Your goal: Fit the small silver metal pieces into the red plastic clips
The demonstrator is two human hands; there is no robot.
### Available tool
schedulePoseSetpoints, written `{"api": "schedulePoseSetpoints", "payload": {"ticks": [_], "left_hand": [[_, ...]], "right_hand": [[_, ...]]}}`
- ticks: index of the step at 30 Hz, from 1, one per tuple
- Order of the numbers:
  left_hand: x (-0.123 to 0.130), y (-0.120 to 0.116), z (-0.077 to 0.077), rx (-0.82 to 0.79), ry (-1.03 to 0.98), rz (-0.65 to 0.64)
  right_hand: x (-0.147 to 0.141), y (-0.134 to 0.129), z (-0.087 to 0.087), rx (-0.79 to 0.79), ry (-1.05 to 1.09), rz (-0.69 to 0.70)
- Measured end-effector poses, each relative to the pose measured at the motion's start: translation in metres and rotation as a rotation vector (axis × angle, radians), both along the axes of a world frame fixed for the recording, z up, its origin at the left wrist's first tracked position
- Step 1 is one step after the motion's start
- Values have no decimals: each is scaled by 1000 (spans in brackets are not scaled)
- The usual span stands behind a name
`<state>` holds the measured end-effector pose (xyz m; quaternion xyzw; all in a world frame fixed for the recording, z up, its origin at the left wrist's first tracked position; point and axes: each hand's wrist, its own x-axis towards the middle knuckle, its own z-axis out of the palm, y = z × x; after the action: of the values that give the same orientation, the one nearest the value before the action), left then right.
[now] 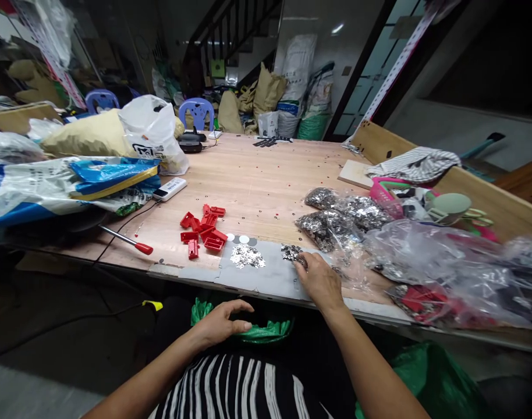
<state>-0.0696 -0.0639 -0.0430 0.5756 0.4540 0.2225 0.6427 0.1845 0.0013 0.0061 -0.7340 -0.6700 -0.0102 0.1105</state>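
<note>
My right hand (319,280) rests at the table's front edge with its fingers curled down onto a small pile of dark metal pieces (291,252). The fingertips are partly hidden, so what they hold is unclear. To the left, on the same grey sheet (272,276), lies a heap of shiny silver metal pieces (247,256). My left hand (222,321) hangs below the table edge, fingers apart and nothing in them, over a green plastic bag (268,331) at my lap. Several red plastic housings (207,227) are grouped beyond the silver heap.
Clear bags of metal pieces (322,227) crowd the right side, near a pink basket (386,195). A red-tipped lever (142,248) juts out at the left, by a white device (170,189) with a cable. Large sacks (117,183) cover the far left.
</note>
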Motion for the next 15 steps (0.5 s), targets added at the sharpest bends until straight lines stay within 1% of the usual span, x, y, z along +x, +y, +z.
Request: {"api": "schedulePoseSetpoints", "payload": {"ticks": [3, 5, 9, 12, 14, 15], "left_hand": [[-2, 2, 3, -49, -56, 28], [-5, 4, 8, -104, -100, 39], [-15, 12, 28, -175, -212, 48], [-23, 25, 45, -114, -242, 115], [-29, 37, 50, 3, -220, 192], [-31, 45, 51, 86, -180, 248]], "right_hand": [[-7, 6, -1, -28, -32, -6], [-10, 6, -2, -24, -30, 10], [-13, -5, -6, -9, 28, 105], [-9, -17, -7, 0, 95, 183], [-4, -22, -7, 9, 142, 205], [-2, -24, -6, 15, 158, 198]]}}
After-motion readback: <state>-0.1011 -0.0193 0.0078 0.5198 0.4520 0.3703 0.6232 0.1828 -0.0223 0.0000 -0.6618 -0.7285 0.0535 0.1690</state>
